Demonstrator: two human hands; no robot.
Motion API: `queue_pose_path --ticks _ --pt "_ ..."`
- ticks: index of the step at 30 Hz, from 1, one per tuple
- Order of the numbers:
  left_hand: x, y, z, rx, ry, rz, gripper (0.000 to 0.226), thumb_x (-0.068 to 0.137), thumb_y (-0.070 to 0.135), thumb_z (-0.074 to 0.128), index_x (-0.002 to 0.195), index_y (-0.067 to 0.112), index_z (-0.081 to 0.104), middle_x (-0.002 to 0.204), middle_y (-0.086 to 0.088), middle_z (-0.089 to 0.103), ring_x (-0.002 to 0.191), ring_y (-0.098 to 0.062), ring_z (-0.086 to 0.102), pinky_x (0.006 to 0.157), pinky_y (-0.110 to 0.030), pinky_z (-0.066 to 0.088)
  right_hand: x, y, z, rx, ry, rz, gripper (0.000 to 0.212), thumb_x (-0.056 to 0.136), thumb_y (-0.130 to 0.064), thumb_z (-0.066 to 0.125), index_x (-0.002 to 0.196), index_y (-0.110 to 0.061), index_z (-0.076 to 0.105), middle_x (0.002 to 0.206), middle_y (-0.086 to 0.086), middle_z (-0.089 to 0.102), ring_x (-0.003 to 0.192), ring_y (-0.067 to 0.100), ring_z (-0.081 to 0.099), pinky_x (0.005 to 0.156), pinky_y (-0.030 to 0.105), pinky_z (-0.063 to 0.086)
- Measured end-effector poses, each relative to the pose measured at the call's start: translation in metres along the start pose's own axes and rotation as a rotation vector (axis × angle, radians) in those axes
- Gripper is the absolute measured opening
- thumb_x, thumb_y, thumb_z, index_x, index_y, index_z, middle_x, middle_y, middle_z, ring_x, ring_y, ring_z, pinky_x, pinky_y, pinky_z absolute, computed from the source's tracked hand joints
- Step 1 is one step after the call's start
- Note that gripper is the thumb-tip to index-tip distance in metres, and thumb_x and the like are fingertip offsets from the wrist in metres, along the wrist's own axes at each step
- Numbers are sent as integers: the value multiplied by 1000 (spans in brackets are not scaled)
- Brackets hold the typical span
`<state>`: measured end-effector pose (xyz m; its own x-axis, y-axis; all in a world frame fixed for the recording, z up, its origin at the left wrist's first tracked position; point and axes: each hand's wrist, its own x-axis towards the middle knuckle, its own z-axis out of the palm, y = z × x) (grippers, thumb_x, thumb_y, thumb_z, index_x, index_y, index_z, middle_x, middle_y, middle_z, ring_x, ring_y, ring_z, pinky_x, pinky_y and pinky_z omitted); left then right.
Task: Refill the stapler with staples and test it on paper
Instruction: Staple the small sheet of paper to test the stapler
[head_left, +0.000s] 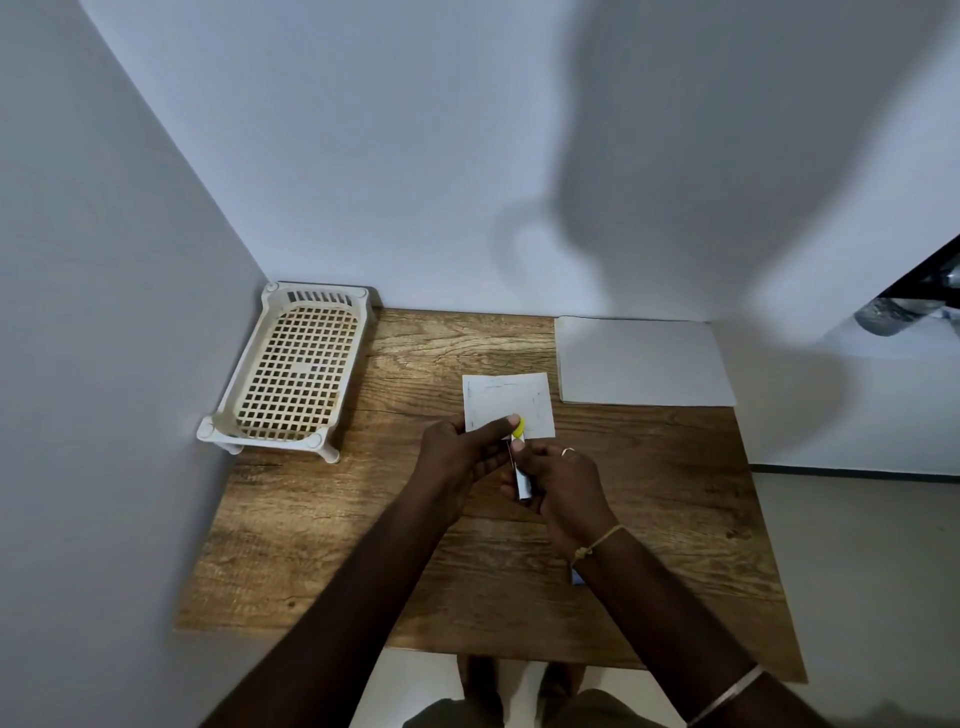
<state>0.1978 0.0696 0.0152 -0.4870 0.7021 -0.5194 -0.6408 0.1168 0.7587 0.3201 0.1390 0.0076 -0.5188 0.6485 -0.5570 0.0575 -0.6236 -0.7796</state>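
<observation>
Stapler (519, 457) held between both hands above table (311, 545), long axis 12-to-6. Left hand (462, 452) pinches yellow end at 12; right hand (563, 483) grips metal end at 6. Paper (535, 400) just beyond at 12, equally near both hands.

One table (363, 545), wood-grain top. On it, by count:

Baskets: one, cream plastic (291, 371), at the table's far left corner.

Paper: two lots. One small square sheet (493, 397) mid-table; one larger white sheet or stack (644, 361) at the table's far right corner, layers not countable.

Staplers: one, yellow-tipped (519, 457), above the table's middle.

Hands: two, left hand (462, 449), right hand (566, 483), both on the stapler.
</observation>
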Motion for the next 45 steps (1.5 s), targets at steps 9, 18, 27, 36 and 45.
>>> queue_pose_path --ticks 9,18,27,36,45 --pt "5 -3 0 33 18 31 47 74 20 90 114 1 74 108 -16 77 99 -31 76 82 -35 61 0 -1 0 -21 -2 -35 31 68 -32 82 87 -7 79 85 21 76 73 28 75 63 34 60" --pt "9 -22 -5 21 106 -81 41 75 13 88 109 -4 73 104 -18 78 97 -34 76 89 -44 61 10 21 -3 -98 91 32 13 84 -15 78 73 -10 78 76 22 75 66 29 74 63 40 62" --pt "8 -14 -5 40 87 -51 40 75 15 88 109 -2 74 102 -17 78 97 -32 76 82 -37 62 15 19 -2 -142 84 4 9 84 -20 79 82 -12 77 76 17 76 70 29 76 60 37 62" --pt "7 10 2 -17 15 8 39 80 13 84 115 -1 72 110 -18 76 102 -32 75 86 -37 62 16 0 4 -179 55 -101 23 84 -25 79 98 -6 78 88 13 78 81 31 76 68 42 63" --pt "12 14 3 -69 136 -5 24 93 6 68 114 -8 69 102 -22 77 93 -32 76 81 -37 64 14 -4 9 -109 -20 -96 29 79 -33 82 96 -9 79 89 19 77 82 34 75 77 47 61"
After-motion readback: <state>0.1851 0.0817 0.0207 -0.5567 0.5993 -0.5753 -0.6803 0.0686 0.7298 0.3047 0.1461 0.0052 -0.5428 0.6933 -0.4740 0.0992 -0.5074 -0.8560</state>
